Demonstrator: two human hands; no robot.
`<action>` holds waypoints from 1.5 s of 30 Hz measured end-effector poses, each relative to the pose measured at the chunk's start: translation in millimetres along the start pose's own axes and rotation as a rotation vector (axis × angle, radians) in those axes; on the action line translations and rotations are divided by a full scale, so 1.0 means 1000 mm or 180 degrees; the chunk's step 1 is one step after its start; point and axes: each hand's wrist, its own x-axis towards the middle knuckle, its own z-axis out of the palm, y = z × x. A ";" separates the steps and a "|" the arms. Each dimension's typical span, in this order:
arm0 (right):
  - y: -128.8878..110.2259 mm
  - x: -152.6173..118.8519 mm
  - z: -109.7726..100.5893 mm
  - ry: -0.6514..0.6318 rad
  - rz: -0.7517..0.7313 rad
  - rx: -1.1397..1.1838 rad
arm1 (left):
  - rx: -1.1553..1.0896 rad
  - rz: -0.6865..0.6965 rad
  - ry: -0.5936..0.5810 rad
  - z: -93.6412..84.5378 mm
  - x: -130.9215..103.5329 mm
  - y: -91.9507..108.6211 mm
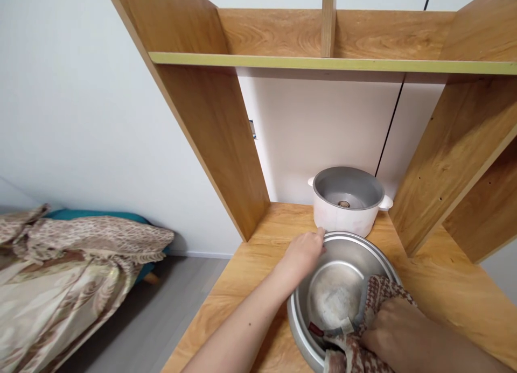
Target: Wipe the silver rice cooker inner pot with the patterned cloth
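Note:
A round silver metal pot (337,292) is tilted on the wooden desk (226,292), its inside facing up. My left hand (305,253) grips the pot's upper left rim, fingers closed over the edge. Inside the lower right of the pot, my right hand (393,330) is closed on a brown and white patterned cloth (377,297), pressed near the inner wall. A dark red tag and a pale label stick out from the cloth. Just behind the pot stands a white cooker body (343,219) with a grey interior and small side handles.
Wooden upright panels (218,147) flank the desk space, with a green-edged shelf (283,62) above. At the left, a couch or bed (100,214) with patterned covers stands on the grey floor (161,308). A white wall rises behind.

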 end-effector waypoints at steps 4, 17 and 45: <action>-0.005 0.008 0.046 0.0245 -0.0095 -0.0390 | -0.0015 -0.0020 0.0038 0.003 -0.001 0.003; 0.005 -0.010 0.000 -0.0310 0.0337 0.0093 | -0.0002 -0.0164 0.0036 0.003 0.002 0.000; 0.000 -0.006 0.016 0.0071 0.0168 0.0516 | 0.0121 -0.0207 0.0097 0.006 -0.003 0.003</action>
